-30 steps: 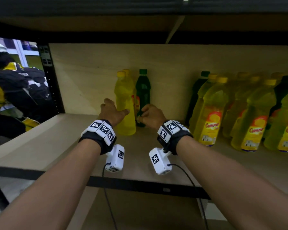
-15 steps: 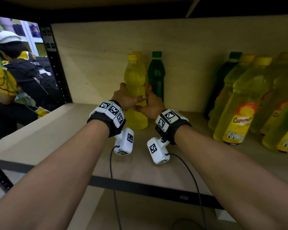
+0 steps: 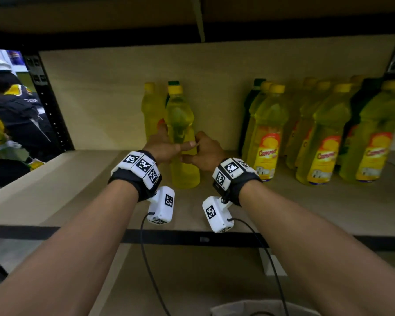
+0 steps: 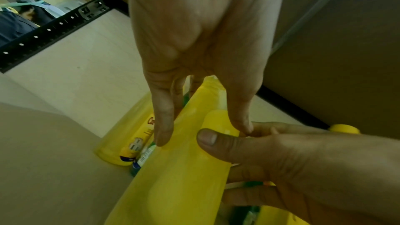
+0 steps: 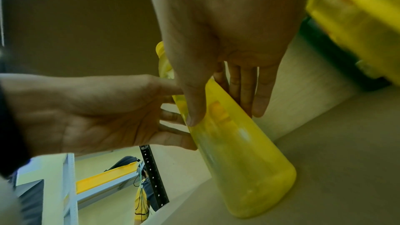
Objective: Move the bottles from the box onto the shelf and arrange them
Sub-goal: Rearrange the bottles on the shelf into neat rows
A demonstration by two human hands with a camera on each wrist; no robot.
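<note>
A label-less yellow bottle stands upright on the wooden shelf, left of centre. My left hand grips its waist from the left, and my right hand grips it from the right. In the left wrist view my left hand has thumb and fingers on either side of the bottle. The right wrist view shows my right hand pinching the same bottle. Behind it stand another yellow bottle and a green-capped bottle, mostly hidden.
Several labelled yellow and dark green bottles fill the shelf's right side. A black upright post bounds the left end, with a seated person beyond. Bare board lies left of my hands. A pale box rim shows below.
My right hand has closed onto the yellow bottle beside my left. The bottle has shifted right and now stands in front of the green one.
</note>
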